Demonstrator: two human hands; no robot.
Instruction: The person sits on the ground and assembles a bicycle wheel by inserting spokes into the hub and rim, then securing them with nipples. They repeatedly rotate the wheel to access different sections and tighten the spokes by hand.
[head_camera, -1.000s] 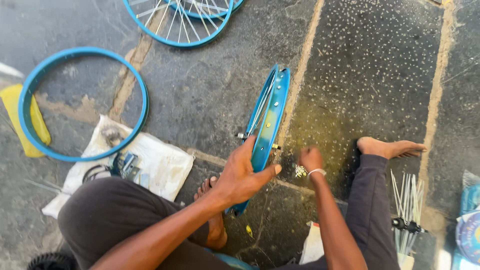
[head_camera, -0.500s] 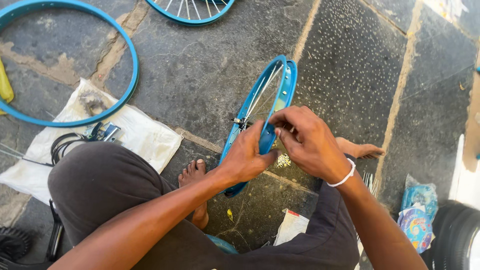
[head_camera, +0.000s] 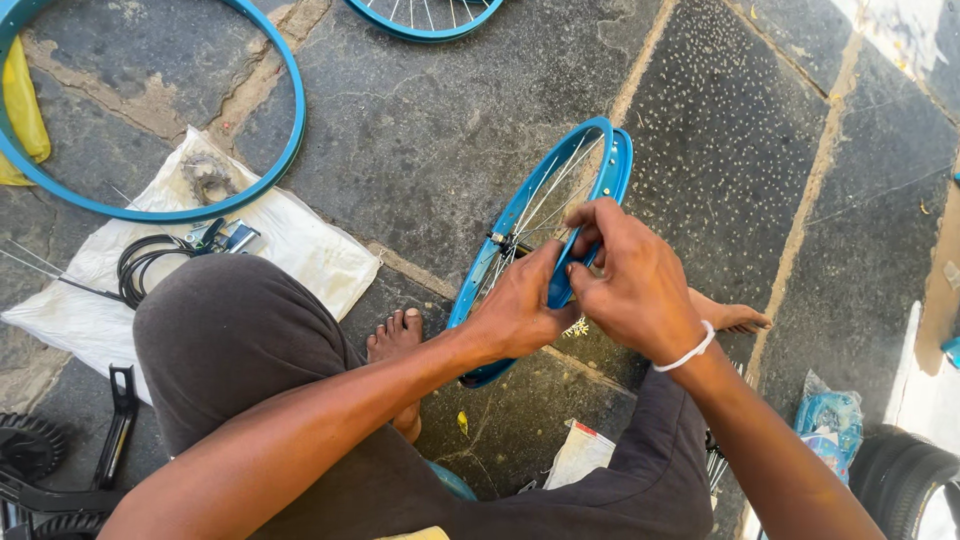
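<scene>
wheel: blue spoked bicycle rim (head_camera: 610, 165) stands on edge on the stone paving (head_camera: 800, 200), tilted, between our 2 bare feet; left foot (head_camera: 395, 340) just left of the rim's low end, right foot (head_camera: 735, 318) just right of it.
left hand: our left hand (head_camera: 520, 310) is curled closed around the near side of the rim, thumb over the channel.
right hand: our right hand (head_camera: 630, 285) is pinched at the fingertips against the rim, touching the left hand; whatever small part it pinches is hidden, we cannot tell what it is.
spokes: thin silver spokes (head_camera: 545, 200) fan from the hub (head_camera: 505, 242) inside the rim; several look loose.
risk 1: rim rests on 1 edge only; if the left grip slackens we judge it rolls or tips toward the left foot.
risk 2: a small part slipping from the pinch could drop into the paving joints below the rim.
risk 3: loose spoke ends sit near our fingers; a twist of the rim could jab them.
nearby: bare blue rim (head_camera: 290, 130) and white sack (head_camera: 300, 245) with a cog and cable lie well left of the wheel.
</scene>
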